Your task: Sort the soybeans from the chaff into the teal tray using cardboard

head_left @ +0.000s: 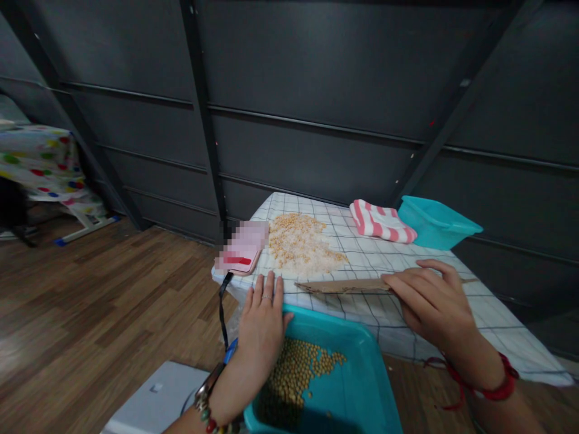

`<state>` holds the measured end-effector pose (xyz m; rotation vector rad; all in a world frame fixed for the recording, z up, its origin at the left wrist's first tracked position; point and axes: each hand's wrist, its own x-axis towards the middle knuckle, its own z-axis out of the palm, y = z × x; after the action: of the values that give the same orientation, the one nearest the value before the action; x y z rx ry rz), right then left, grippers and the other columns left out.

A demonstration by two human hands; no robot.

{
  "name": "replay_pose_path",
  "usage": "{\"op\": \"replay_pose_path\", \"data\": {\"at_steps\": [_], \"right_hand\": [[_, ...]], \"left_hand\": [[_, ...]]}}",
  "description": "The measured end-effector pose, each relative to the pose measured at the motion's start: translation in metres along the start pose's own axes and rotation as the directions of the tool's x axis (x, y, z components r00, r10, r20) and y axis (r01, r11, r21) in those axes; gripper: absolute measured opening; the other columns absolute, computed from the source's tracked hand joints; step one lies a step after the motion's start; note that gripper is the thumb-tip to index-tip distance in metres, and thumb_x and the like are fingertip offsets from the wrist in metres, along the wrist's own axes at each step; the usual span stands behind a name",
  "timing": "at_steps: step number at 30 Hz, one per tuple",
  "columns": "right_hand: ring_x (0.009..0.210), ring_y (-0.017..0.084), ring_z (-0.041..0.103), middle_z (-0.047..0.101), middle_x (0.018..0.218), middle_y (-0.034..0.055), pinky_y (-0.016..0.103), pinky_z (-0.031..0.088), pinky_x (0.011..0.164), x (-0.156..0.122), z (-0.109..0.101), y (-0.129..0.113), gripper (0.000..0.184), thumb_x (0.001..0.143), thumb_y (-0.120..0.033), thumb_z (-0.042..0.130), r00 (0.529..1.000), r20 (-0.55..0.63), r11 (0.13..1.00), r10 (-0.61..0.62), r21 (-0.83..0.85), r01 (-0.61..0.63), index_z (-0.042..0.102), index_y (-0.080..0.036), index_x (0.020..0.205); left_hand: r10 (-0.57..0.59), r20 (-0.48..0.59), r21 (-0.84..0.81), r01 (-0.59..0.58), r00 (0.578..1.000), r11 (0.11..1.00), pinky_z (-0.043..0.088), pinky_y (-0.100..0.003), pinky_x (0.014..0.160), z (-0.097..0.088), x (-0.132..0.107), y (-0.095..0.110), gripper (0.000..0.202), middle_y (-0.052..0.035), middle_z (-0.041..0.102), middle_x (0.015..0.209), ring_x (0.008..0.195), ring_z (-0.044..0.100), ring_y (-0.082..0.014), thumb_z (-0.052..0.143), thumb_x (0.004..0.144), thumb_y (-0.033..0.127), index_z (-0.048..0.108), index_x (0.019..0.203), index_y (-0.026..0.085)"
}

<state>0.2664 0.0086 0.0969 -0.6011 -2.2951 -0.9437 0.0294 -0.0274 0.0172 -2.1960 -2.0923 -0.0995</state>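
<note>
My right hand (434,301) grips a flat strip of brown cardboard (348,286), its long edge along the front part of the tablecloth. My left hand (265,322) lies flat with fingers stretched out at the table's front edge, above the rim of a teal basin (362,374). Inside that basin lie many yellow soybeans (298,367), mostly toward its left side. On the cloth beyond the cardboard spreads a pile of white rice grains mixed with soybeans (303,244). Part of the basin is hidden by my left hand and forearm.
A pink object with a red strip (242,250) and a black strap sits at the table's left corner. At the back right are a folded pink-striped towel (382,221) and a second teal basin (438,223). A grey box (158,395) stands low at left. A dark wall (312,72) closes the back.
</note>
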Motion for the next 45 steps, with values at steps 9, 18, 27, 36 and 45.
{"op": "replay_pose_path", "data": {"at_steps": [9, 18, 27, 36, 45], "right_hand": [[0.066, 0.015, 0.054, 0.062, 0.072, 0.0039, 0.037, 0.040, 0.076, 0.006, -0.006, 0.018, 0.031, 0.074, 0.001, 0.047, 0.998, -0.055, 0.989, 0.018, -0.146, -0.026, 0.051, -0.015, 0.100], [0.065, 0.016, 0.053, 0.060, 0.070, 0.0029, 0.036, 0.040, 0.073, -0.012, -0.016, 0.029, 0.031, 0.074, 0.001, 0.043, 1.000, 0.027, 0.980, 0.002, -0.200, 0.004, 0.052, -0.016, 0.098], [0.064, 0.015, 0.054, 0.061, 0.070, 0.0016, 0.035, 0.040, 0.073, -0.012, -0.022, 0.025, 0.034, 0.075, 0.000, 0.042, 0.999, 0.034, 0.981, 0.002, -0.193, 0.005, 0.053, -0.019, 0.101], [0.065, 0.017, 0.053, 0.060, 0.070, 0.0043, 0.037, 0.040, 0.073, -0.012, -0.022, 0.025, 0.029, 0.073, 0.002, 0.044, 0.999, 0.046, 0.979, -0.015, -0.201, 0.024, 0.054, -0.014, 0.096], [0.065, 0.016, 0.053, 0.060, 0.071, 0.0031, 0.037, 0.040, 0.073, -0.014, -0.024, 0.025, 0.030, 0.074, 0.001, 0.044, 0.999, 0.047, 0.989, -0.017, -0.143, 0.024, 0.054, -0.016, 0.096]], "left_hand": [[0.002, -0.009, 0.009, -0.002, 1.000, 1.000, 0.035, -0.045, 0.099, -0.002, -0.004, -0.002, 0.057, -0.0170, 0.033, 0.137, 0.125, 0.031, -0.0331, 0.051, 0.081, 0.031, 0.035, 0.131, 0.009], [0.024, -0.097, -0.014, -0.025, 0.995, 1.000, 0.037, -0.048, 0.096, 0.006, -0.005, -0.005, 0.055, -0.0186, 0.034, 0.136, 0.123, 0.034, -0.0340, 0.050, 0.080, 0.027, 0.038, 0.130, 0.008], [0.041, -0.138, 0.005, -0.041, 0.990, 0.999, 0.037, -0.048, 0.096, 0.011, -0.004, -0.007, 0.052, -0.0173, 0.038, 0.136, 0.123, 0.036, -0.0328, 0.043, 0.081, 0.027, 0.039, 0.129, 0.009], [0.019, -0.084, 0.008, -0.018, 0.996, 1.000, 0.037, -0.046, 0.096, 0.005, -0.003, -0.006, 0.055, -0.0184, 0.037, 0.136, 0.123, 0.036, -0.0342, 0.049, 0.079, 0.029, 0.039, 0.129, 0.007], [0.029, -0.106, -0.008, -0.030, 0.994, 1.000, 0.037, -0.047, 0.097, 0.008, -0.002, -0.007, 0.055, -0.0194, 0.037, 0.135, 0.123, 0.035, -0.0345, 0.049, 0.079, 0.028, 0.039, 0.129, 0.007]]}}
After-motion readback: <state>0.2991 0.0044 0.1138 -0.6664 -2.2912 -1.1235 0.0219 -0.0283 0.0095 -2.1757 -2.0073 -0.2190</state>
